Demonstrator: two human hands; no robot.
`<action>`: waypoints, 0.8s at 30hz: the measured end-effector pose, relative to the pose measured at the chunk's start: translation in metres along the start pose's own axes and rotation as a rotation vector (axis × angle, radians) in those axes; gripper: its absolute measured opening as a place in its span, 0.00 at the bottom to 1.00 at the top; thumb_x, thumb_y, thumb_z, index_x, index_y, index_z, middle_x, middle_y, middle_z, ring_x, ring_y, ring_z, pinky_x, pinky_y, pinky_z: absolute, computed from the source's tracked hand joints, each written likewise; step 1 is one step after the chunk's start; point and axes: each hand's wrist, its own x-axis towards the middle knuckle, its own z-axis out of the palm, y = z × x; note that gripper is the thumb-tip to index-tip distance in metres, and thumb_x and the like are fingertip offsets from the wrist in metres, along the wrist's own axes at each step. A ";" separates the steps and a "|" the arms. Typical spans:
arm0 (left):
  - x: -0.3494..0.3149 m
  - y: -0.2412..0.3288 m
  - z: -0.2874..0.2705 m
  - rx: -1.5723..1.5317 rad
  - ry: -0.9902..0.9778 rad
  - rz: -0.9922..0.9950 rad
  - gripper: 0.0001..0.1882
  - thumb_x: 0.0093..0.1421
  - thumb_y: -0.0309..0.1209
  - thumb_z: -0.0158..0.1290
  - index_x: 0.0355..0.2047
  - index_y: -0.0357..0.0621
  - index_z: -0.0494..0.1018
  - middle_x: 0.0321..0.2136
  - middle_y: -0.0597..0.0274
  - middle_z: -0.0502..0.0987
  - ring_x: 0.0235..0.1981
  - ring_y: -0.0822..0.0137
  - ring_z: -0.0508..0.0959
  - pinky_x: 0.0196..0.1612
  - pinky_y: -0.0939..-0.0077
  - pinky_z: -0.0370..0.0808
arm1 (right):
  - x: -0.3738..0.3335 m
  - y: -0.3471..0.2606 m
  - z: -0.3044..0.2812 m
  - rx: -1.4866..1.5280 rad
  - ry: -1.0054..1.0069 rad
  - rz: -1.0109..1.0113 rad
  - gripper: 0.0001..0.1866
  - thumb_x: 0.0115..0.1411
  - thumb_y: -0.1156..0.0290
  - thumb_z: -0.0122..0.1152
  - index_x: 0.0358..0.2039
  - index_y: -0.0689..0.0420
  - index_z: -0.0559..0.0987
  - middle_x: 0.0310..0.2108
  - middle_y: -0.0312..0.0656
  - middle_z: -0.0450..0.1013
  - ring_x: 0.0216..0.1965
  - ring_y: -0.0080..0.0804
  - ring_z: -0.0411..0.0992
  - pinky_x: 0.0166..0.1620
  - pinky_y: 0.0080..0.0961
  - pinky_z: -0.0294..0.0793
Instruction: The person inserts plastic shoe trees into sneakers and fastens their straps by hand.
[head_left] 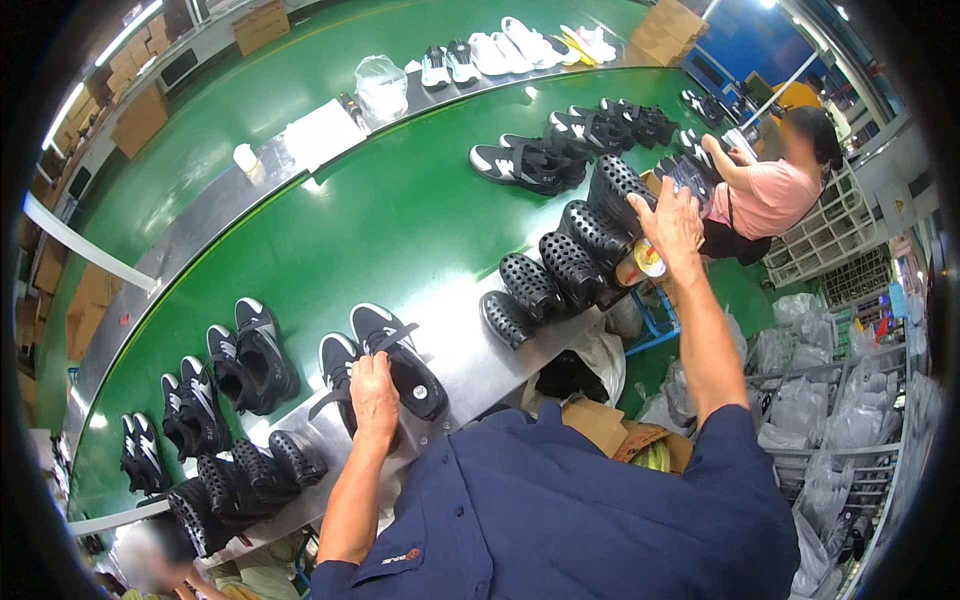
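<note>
My left hand [372,400] is closed at a pair of black sneakers with grey-white trim, fingers pinched on the inner edge of the left sneaker [338,362]. The right sneaker [402,362] lies against it, its strap sticking out sideways. My right arm reaches far along the table, with my right hand [672,225] spread, thumb apart from the fingers. That hand is over the end of a row of black, hole-dotted shoe-shaped pieces [570,268]. Something clear shows beyond its fingertips; whether they touch it I cannot tell.
More black sneakers [530,165] stand on the green table [330,230], right and left. Further hole-dotted pieces [262,468] line the near-left edge. A co-worker in pink [775,195] sits at right; another person is at lower left. Bagged goods fill a rack [830,400].
</note>
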 end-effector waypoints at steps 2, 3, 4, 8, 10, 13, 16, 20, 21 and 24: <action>-0.002 0.000 0.000 -0.095 0.012 -0.013 0.09 0.58 0.19 0.53 0.39 0.37 0.72 0.31 0.47 0.72 0.35 0.46 0.73 0.41 0.54 0.70 | 0.012 0.013 0.012 -0.079 -0.112 -0.026 0.40 0.58 0.38 0.59 0.57 0.61 0.71 0.51 0.59 0.71 0.54 0.56 0.70 0.54 0.49 0.71; -0.003 -0.002 0.000 -0.143 -0.001 -0.022 0.10 0.57 0.18 0.53 0.40 0.36 0.72 0.31 0.46 0.71 0.36 0.45 0.73 0.41 0.54 0.70 | 0.019 0.016 0.017 -0.130 -0.173 -0.044 0.40 0.58 0.37 0.59 0.56 0.61 0.72 0.51 0.59 0.72 0.54 0.58 0.71 0.53 0.48 0.74; -0.004 -0.005 0.001 -0.152 -0.047 -0.040 0.10 0.57 0.18 0.53 0.40 0.36 0.72 0.33 0.46 0.72 0.38 0.45 0.74 0.43 0.54 0.71 | 0.028 0.030 0.037 -0.228 -0.148 -0.115 0.40 0.58 0.35 0.58 0.52 0.62 0.75 0.44 0.56 0.76 0.47 0.56 0.76 0.49 0.47 0.77; 0.001 -0.018 0.009 -0.228 -0.096 -0.064 0.07 0.60 0.21 0.53 0.40 0.35 0.72 0.36 0.43 0.75 0.41 0.43 0.76 0.45 0.55 0.73 | 0.030 0.035 0.018 -0.083 0.076 -0.394 0.28 0.61 0.44 0.60 0.32 0.61 0.77 0.27 0.54 0.78 0.32 0.52 0.79 0.38 0.46 0.77; 0.008 -0.023 0.009 -0.282 -0.120 -0.059 0.07 0.62 0.24 0.53 0.40 0.35 0.73 0.35 0.42 0.76 0.40 0.42 0.77 0.45 0.54 0.74 | -0.005 -0.008 -0.037 0.126 0.028 -0.375 0.24 0.61 0.48 0.62 0.28 0.61 0.74 0.26 0.55 0.76 0.30 0.54 0.77 0.32 0.47 0.75; 0.016 -0.034 0.012 -0.356 -0.223 -0.116 0.09 0.62 0.27 0.53 0.40 0.35 0.75 0.36 0.43 0.78 0.42 0.43 0.78 0.46 0.56 0.74 | -0.088 -0.075 -0.059 0.702 -0.427 -0.534 0.22 0.62 0.53 0.63 0.28 0.64 0.76 0.21 0.51 0.74 0.21 0.40 0.74 0.28 0.37 0.73; 0.026 -0.038 0.008 -0.369 -0.316 -0.116 0.11 0.62 0.30 0.53 0.41 0.34 0.75 0.36 0.42 0.78 0.42 0.43 0.78 0.46 0.56 0.74 | -0.157 -0.128 -0.036 0.687 -1.059 -0.550 0.27 0.61 0.49 0.63 0.28 0.66 0.80 0.20 0.51 0.74 0.21 0.34 0.73 0.28 0.35 0.71; 0.033 -0.037 -0.001 -0.408 -0.398 -0.108 0.11 0.61 0.30 0.53 0.39 0.34 0.76 0.33 0.43 0.78 0.37 0.44 0.79 0.41 0.57 0.74 | -0.201 -0.172 -0.018 0.632 -1.147 -0.446 0.31 0.61 0.50 0.60 0.24 0.74 0.77 0.19 0.62 0.71 0.25 0.48 0.77 0.32 0.43 0.73; 0.033 -0.037 -0.003 -0.410 -0.400 -0.105 0.11 0.61 0.30 0.53 0.39 0.34 0.76 0.33 0.43 0.78 0.37 0.44 0.79 0.41 0.57 0.74 | -0.200 -0.180 -0.016 0.621 -1.068 -0.445 0.30 0.60 0.51 0.60 0.23 0.72 0.79 0.22 0.63 0.74 0.27 0.53 0.78 0.34 0.43 0.74; 0.042 -0.029 -0.013 -0.469 -0.523 -0.093 0.11 0.61 0.30 0.53 0.39 0.33 0.76 0.31 0.44 0.78 0.33 0.48 0.78 0.37 0.60 0.73 | -0.217 -0.200 -0.014 0.459 -0.782 -0.589 0.25 0.62 0.54 0.59 0.26 0.67 0.82 0.25 0.59 0.77 0.32 0.52 0.80 0.38 0.44 0.77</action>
